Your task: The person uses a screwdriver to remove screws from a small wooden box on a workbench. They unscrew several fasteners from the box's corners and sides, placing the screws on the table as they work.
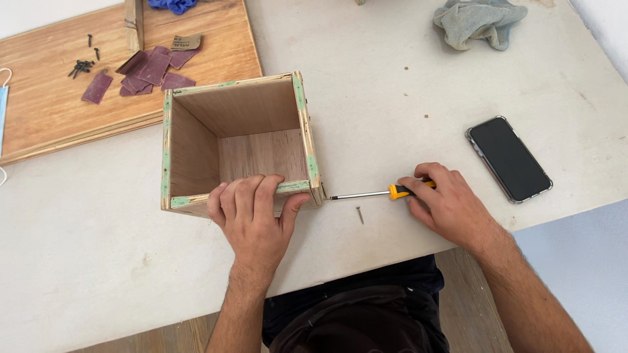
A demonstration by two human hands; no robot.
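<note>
Gripping the near wall of the open plywood box (239, 134), our left hand (252, 212) folds four fingers over the top edge and presses the thumb against the outer face, so the hand is closed firmly on that wall. Our right hand (445, 202) is wrapped around the yellow and black handle of a screwdriver (373, 193), fingers curled shut on it, with the thin metal shaft lying level and its tip touching the box's near right corner. Just below the shaft, a single loose screw (360, 214) lies on the pale table (392, 104), apart from both hands. We see the box standing with its opening upward near the middle of the table, its rim edges marked with green strips and its inside bare wood. To the right of our right hand, a dark phone (509, 159) in a clear case lies flat, screen up, near the table's edge. Farther off to the left, a wooden board (216, 46) rests on the table and carries several purplish sandpaper scraps (147, 70) and a small heap of black screws (82, 65). At the far right, a crumpled grey-blue cloth (479, 21) sits well apart from everything else, and a bit of blue material (173, 5) shows at the board's far end.
</note>
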